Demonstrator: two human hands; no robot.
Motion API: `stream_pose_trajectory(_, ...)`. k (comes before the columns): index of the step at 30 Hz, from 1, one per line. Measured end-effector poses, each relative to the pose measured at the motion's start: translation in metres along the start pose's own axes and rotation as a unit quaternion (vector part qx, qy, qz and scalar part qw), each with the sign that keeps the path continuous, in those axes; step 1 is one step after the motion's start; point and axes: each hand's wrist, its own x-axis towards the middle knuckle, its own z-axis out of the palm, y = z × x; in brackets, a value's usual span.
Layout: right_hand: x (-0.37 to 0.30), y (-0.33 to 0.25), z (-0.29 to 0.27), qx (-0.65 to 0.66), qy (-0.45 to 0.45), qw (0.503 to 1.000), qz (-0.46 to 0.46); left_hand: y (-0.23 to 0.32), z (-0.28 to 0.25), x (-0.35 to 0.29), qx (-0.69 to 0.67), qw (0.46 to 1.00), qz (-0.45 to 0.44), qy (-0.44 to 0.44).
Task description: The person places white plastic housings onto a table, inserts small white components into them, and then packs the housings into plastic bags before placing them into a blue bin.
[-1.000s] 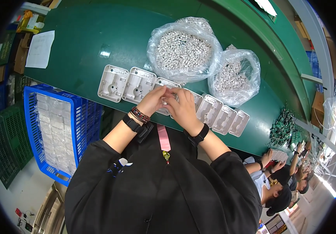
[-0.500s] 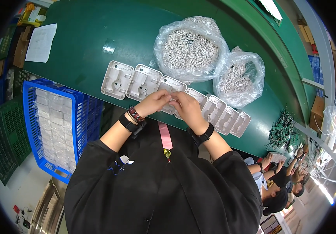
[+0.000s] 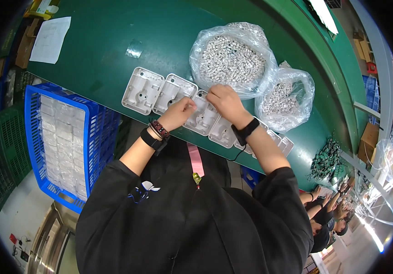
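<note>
Green and smooth, the long workbench surface carries a row of pale grey moulded plastic housings laid side by side along its near edge. The left hand, with dark bands on its wrist, rests on the near edge of this row, its fingers curled down onto the third housing; whether it pinches a small part there cannot be told. The right hand, with a black watch at the wrist, lies over the far side of the same housing, fingers bent and pressed to the plastic, just beside the left hand. What it may hold is hidden under the fingers.

Just beyond the right hand, toward the far edge of the bench, sits a large clear plastic bag of small white parts, open at the top. A smaller clear bag of similar white parts stands to its right, touching it. A white paper sheet lies at the bench's far left corner. Off the bench's near left edge stands a blue plastic crate stacked with wrapped white pieces. Other workers' arms show along the bench farther right.
</note>
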Motion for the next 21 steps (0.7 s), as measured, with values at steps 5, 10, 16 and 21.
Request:
stream_pose_trajectory(5,0.019,0.013,0.015,-0.081,-0.086,0.989,-0.091,-0.006,-0.002,-0.002,-0.034,0.997,-0.021,-0.069)
stream_pose_trajectory(10,0.021,0.010,0.016,-0.115,-0.109,0.981,-0.115,-0.004,-0.013,-0.011,-0.097,0.989,0.006,-0.116)
stream_pose_trajectory(16,0.015,-0.005,0.000,-0.072,-0.054,0.993,-0.075,0.023,-0.026,-0.022,-0.374,0.917,-0.106,-0.093)
stream_pose_trajectory(21,0.022,-0.053,-0.008,0.105,0.025,0.991,0.083,0.021,-0.027,-0.023,-0.404,0.910,-0.045,-0.085)
